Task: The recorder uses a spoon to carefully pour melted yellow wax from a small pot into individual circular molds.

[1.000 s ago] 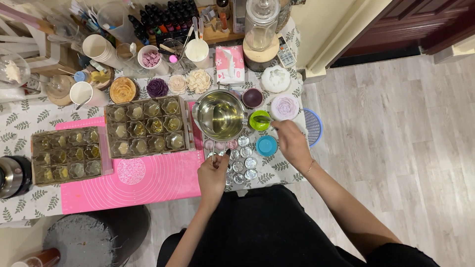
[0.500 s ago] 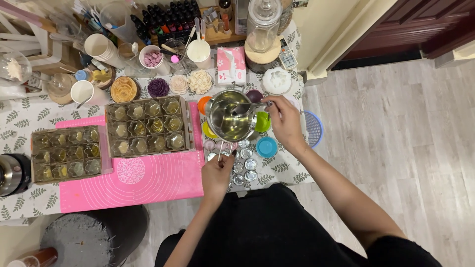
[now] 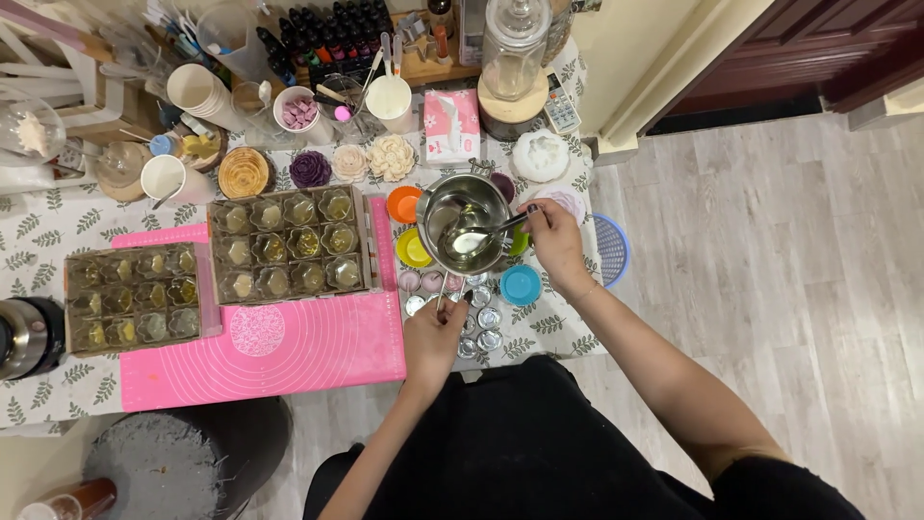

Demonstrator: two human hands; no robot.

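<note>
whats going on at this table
A person stands at a crowded craft table. Their right hand holds the handle of a small steel pot with pale liquid in it, tilted above some small coloured cups. Their left hand holds a thin stick beside a cluster of little round metal tins. To the left, two trays of filled moulds sit by a pink silicone mat.

Bright even indoor light, soft shadows, sharp focus, slight wide-angle distortion

Pink mat (image 3: 289,351); silver pot (image 3: 467,231); leaf-print tablecloth (image 3: 38,231); blue cup (image 3: 521,285).
</note>
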